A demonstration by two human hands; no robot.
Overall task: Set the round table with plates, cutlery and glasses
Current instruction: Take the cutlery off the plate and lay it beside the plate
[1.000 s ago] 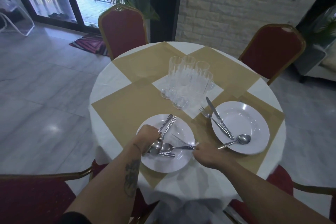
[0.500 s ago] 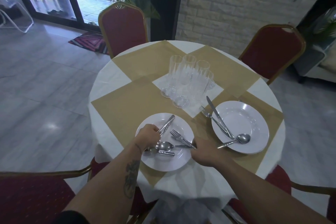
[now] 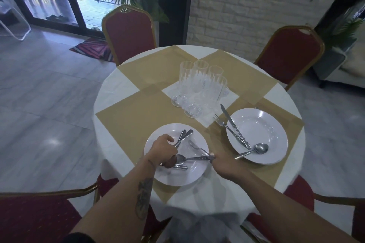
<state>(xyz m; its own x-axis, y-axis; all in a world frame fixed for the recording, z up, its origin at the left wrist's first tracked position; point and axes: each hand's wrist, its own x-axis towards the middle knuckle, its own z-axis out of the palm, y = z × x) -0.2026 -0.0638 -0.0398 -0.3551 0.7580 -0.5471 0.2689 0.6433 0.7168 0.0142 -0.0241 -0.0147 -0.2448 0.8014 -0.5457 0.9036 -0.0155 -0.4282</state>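
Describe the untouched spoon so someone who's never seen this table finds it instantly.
Start at the round table and find the white plate on its right side. The spoon rests across that plate's near rim, bowl inside, handle sticking out to the near left. It lies alone and has a round bowl, unlike the knife and fork lying together along the plate's left edge.

Left hand [image 3: 164, 151] hides some cutlery [image 3: 184, 136]; the fork [image 3: 197, 147] is blurred.

Head-worn view, steeply down over table [image 3: 110, 92]
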